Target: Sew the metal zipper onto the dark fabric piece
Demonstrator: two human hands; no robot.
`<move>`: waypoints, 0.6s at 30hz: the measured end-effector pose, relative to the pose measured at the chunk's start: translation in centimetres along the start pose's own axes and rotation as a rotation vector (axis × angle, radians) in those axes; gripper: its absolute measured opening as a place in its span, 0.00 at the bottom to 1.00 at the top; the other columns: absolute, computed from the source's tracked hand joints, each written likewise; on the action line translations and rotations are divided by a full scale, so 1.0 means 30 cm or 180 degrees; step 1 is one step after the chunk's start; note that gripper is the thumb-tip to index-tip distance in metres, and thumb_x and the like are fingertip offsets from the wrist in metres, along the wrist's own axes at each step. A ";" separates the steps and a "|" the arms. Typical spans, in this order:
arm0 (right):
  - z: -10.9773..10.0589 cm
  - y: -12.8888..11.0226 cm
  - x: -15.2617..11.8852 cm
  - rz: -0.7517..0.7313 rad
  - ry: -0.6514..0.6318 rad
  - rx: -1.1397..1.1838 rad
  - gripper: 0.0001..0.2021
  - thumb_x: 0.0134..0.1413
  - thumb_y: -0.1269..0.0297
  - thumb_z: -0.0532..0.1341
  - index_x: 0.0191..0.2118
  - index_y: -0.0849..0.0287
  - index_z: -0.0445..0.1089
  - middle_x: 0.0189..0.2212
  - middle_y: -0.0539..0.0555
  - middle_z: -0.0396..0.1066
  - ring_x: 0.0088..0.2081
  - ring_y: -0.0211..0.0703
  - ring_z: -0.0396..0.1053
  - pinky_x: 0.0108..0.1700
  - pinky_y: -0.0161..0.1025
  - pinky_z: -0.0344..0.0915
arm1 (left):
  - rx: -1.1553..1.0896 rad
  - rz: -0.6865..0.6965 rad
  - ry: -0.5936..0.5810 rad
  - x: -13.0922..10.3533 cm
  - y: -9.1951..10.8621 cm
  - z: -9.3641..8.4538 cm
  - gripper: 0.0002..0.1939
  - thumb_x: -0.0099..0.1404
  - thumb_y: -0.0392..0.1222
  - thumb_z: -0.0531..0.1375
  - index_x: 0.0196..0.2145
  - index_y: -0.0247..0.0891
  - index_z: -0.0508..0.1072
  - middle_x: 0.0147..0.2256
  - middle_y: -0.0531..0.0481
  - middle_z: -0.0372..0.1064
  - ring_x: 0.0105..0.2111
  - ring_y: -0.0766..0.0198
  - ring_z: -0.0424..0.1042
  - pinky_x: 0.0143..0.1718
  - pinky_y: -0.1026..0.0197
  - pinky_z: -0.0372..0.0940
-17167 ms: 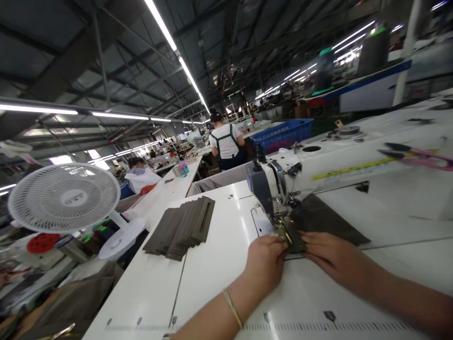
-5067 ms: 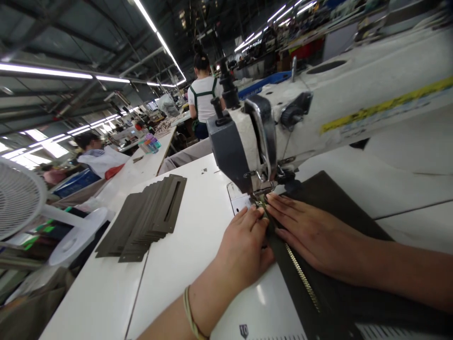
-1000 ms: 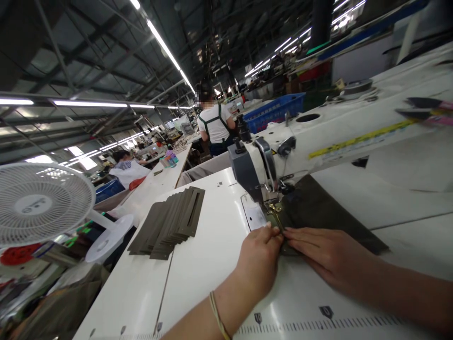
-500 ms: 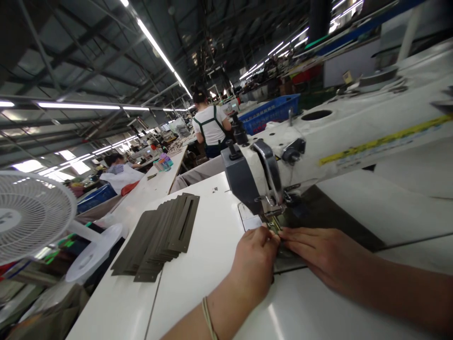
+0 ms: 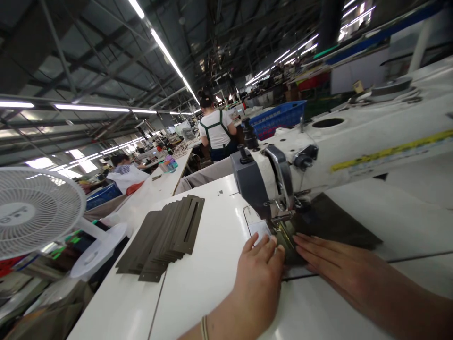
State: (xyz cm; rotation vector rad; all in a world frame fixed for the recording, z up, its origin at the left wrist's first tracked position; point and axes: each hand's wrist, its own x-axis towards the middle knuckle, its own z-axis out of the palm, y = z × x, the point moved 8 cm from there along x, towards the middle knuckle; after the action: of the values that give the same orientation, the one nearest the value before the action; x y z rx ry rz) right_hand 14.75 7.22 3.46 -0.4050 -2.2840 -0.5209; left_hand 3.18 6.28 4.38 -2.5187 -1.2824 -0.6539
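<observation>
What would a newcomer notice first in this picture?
Probably the white sewing machine at centre right, with the left hand and right hand pressing dark fabric flat below its needle. Next, the fanned stack of dark slotted pieces left of it, and the white fan at far left.

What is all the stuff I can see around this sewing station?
sewing machine: one, white with a grey head, on the table at right
dark fabric piece: one, olive-brown, flat under the machine's foot
stack of slotted fabric strips: one fanned pile, olive-brown, table left of the machine
table: one, white, under everything
fan: one, white, far left
blue basket: one, behind the machine
other workers: two, in white tops, at the benches beyond
left hand: open, fingertips at the fabric's near edge
right hand: flat, palm down on the fabric
</observation>
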 end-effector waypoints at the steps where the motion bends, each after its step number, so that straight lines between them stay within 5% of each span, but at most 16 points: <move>1: 0.007 0.002 -0.011 0.0040 0.0009 -0.0002 0.20 0.61 0.79 0.47 0.43 0.64 0.76 0.44 0.59 0.78 0.43 0.42 0.77 0.45 0.36 0.75 | 0.0057 0.0100 -0.0002 -0.001 0.008 0.001 0.13 0.70 0.33 0.52 0.48 0.31 0.72 0.48 0.38 0.75 0.50 0.54 0.74 0.60 0.46 0.63; 7: 0.046 0.026 -0.023 0.0088 -0.0107 0.0101 0.20 0.57 0.82 0.49 0.44 0.65 0.76 0.45 0.60 0.77 0.45 0.43 0.76 0.47 0.38 0.74 | 0.0445 0.0447 -0.0213 0.029 0.007 0.024 0.13 0.71 0.31 0.51 0.46 0.29 0.73 0.48 0.35 0.75 0.50 0.54 0.74 0.62 0.43 0.60; 14: 0.038 0.062 0.029 -0.0005 -0.0114 0.0224 0.21 0.55 0.85 0.47 0.42 0.67 0.76 0.41 0.61 0.78 0.40 0.43 0.78 0.44 0.35 0.75 | 0.0405 0.0445 -0.0033 0.064 -0.021 0.024 0.10 0.71 0.31 0.52 0.41 0.30 0.73 0.42 0.41 0.77 0.46 0.57 0.76 0.60 0.50 0.63; 18: 0.046 0.088 0.063 0.0091 -0.0136 0.0175 0.25 0.53 0.88 0.44 0.41 0.64 0.76 0.38 0.59 0.79 0.36 0.41 0.78 0.43 0.34 0.74 | 0.0355 0.0292 -0.0258 0.085 -0.056 0.058 0.08 0.70 0.31 0.54 0.36 0.33 0.73 0.40 0.43 0.78 0.45 0.58 0.76 0.59 0.51 0.64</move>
State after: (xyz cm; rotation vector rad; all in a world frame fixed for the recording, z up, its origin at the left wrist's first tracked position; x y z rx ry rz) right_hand 13.80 10.41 4.59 -0.4247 -2.3246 -0.4381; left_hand 3.63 9.76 4.13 -2.5183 -1.1862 -0.4518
